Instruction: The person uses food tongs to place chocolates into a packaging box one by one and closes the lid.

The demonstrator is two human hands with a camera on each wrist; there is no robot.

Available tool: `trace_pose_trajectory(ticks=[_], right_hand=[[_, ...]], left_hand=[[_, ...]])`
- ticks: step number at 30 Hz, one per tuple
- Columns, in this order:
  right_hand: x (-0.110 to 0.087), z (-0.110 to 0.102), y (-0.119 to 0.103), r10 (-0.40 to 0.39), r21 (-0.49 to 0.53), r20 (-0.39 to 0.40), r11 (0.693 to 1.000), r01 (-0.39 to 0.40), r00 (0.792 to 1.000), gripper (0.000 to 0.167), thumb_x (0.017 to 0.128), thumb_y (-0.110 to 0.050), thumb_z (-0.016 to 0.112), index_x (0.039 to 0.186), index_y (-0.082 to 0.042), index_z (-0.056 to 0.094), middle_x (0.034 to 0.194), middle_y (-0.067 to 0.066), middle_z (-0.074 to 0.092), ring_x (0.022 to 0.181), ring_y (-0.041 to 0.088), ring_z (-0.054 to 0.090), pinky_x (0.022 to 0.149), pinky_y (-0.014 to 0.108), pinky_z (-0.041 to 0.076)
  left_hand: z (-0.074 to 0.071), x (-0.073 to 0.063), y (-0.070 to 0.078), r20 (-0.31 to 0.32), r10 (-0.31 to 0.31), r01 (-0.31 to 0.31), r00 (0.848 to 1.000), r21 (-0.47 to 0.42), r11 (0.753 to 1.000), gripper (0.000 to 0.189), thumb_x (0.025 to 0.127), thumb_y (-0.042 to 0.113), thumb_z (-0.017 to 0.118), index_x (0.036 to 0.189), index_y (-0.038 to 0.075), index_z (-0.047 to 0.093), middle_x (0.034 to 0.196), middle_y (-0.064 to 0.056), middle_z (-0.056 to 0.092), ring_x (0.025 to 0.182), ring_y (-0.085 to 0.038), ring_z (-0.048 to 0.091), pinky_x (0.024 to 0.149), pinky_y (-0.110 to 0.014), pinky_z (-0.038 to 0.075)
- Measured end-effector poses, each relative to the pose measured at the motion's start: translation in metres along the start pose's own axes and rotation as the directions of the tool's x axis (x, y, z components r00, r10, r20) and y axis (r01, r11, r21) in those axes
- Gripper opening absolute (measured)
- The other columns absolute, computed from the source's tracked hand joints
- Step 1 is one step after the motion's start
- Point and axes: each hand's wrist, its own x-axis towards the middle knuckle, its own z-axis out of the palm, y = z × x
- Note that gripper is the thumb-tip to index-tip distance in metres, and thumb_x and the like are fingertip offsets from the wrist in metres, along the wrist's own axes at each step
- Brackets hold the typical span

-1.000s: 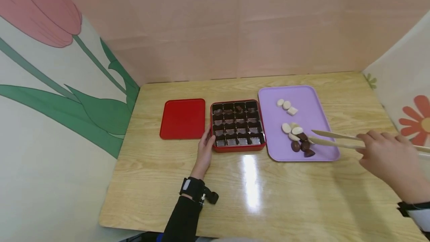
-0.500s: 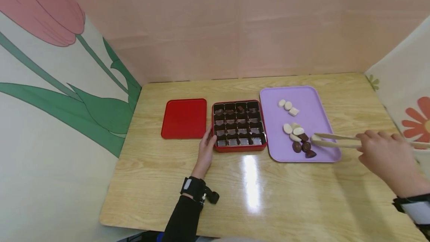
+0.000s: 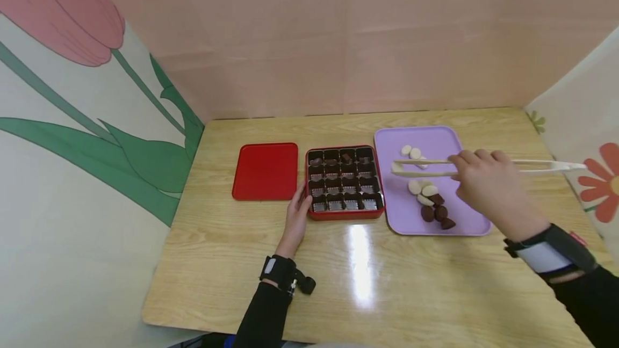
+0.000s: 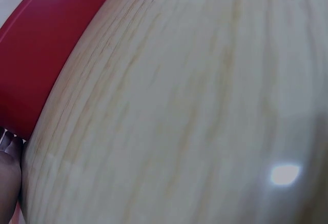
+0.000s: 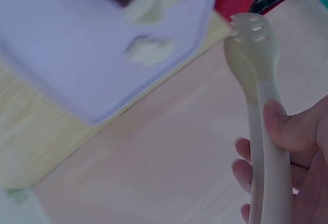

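Note:
My right hand (image 3: 488, 187) grips cream-coloured tongs (image 3: 420, 174), holding them over the purple tray (image 3: 469, 219). Their slotted tips (image 5: 253, 34) are close together in the right wrist view; I cannot tell whether a piece sits between them. White pieces (image 3: 429, 190) and brown chocolates (image 3: 440, 212) lie on the tray, one white piece partly hidden behind the tongs. Left of the tray stands a red box (image 3: 345, 216) with a dark compartment insert, dark chocolates in its back row. My left hand (image 3: 296, 219) rests against the box's front left corner, fingers along its side.
A flat red lid (image 3: 265, 172) lies left of the box on the wooden table (image 3: 217, 262). The box and tray stand side by side, almost touching. A pinkish backdrop (image 3: 338, 42) rises behind the table's far edge.
My right hand has carried the tongs left and away from me, from the tray's right part toward its left edge near the box. The left hand stays at the box.

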Motion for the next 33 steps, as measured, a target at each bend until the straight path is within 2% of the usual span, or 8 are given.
trace_pose_trajectory(ticks=[6, 12, 17, 23, 27, 33], right_hand=[[0.056, 0.017, -0.044, -0.074, 0.069, -0.016, 0.995, 0.075, 0.997, 0.036, 0.063, -0.011, 0.069, 0.096, 0.001, 0.062, 0.085, 0.011, 0.059, 0.072, 0.031, 0.053, 0.059, 0.042, 0.038], [0.092, 0.034, -0.079, -0.101, 0.083, -0.022, 0.991, 0.103, 0.995, 0.033, 0.064, -0.011, 0.066, 0.094, 0.000, 0.063, 0.081, 0.009, 0.058, 0.069, 0.029, 0.052, 0.057, 0.039, 0.038], [0.105, 0.047, -0.097, -0.098, 0.088, 0.020, 0.991, 0.096, 0.995, 0.037, 0.060, -0.016, 0.069, 0.093, -0.001, 0.063, 0.088, 0.009, 0.059, 0.071, 0.029, 0.053, 0.057, 0.038, 0.038], [0.117, 0.053, -0.107, -0.077, 0.096, 0.035, 0.993, 0.074, 0.996, 0.033, 0.062, -0.020, 0.071, 0.090, -0.003, 0.062, 0.084, 0.007, 0.058, 0.070, 0.028, 0.051, 0.058, 0.038, 0.037], [0.123, 0.052, -0.112, -0.089, 0.107, 0.023, 0.990, 0.086, 0.996, 0.029, 0.063, -0.019, 0.070, 0.085, -0.003, 0.062, 0.081, 0.007, 0.057, 0.070, 0.028, 0.051, 0.059, 0.039, 0.038], [0.125, 0.052, -0.116, -0.095, 0.093, 0.047, 0.992, 0.091, 0.994, 0.028, 0.060, -0.015, 0.066, 0.085, -0.003, 0.062, 0.082, 0.007, 0.057, 0.070, 0.028, 0.051, 0.061, 0.038, 0.039]], left_hand=[[0.002, 0.001, 0.000, -0.002, -0.007, 0.007, 1.000, 0.014, 1.000, 0.050, 0.095, 0.014, 0.042, 0.141, 0.007, 0.024, 0.144, -0.006, 0.024, 0.129, -0.018, 0.023, 0.102, -0.037, 0.025], [0.004, 0.001, 0.001, 0.005, -0.005, 0.005, 1.000, 0.013, 1.000, 0.050, 0.095, 0.015, 0.042, 0.141, 0.008, 0.024, 0.144, -0.007, 0.023, 0.129, -0.017, 0.023, 0.102, -0.035, 0.024], [0.005, 0.000, 0.001, 0.008, -0.003, 0.003, 1.000, 0.014, 1.000, 0.049, 0.095, 0.014, 0.041, 0.141, 0.008, 0.024, 0.144, -0.007, 0.024, 0.129, -0.017, 0.024, 0.102, -0.036, 0.025], [0.002, 0.001, 0.000, 0.002, 0.003, -0.003, 1.000, 0.024, 1.000, 0.050, 0.095, 0.015, 0.042, 0.141, 0.008, 0.025, 0.143, -0.005, 0.026, 0.129, -0.017, 0.023, 0.102, -0.036, 0.024], [-0.001, 0.005, -0.011, 0.003, 0.000, 0.000, 1.000, 0.006, 1.000, 0.050, 0.095, 0.015, 0.042, 0.141, 0.011, 0.025, 0.143, -0.001, 0.025, 0.129, -0.015, 0.022, 0.103, -0.036, 0.023], [-0.003, 0.009, -0.026, -0.004, 0.003, -0.003, 1.000, 0.024, 1.000, 0.049, 0.095, 0.019, 0.042, 0.141, 0.017, 0.026, 0.142, 0.003, 0.026, 0.129, -0.013, 0.022, 0.103, -0.035, 0.023]])
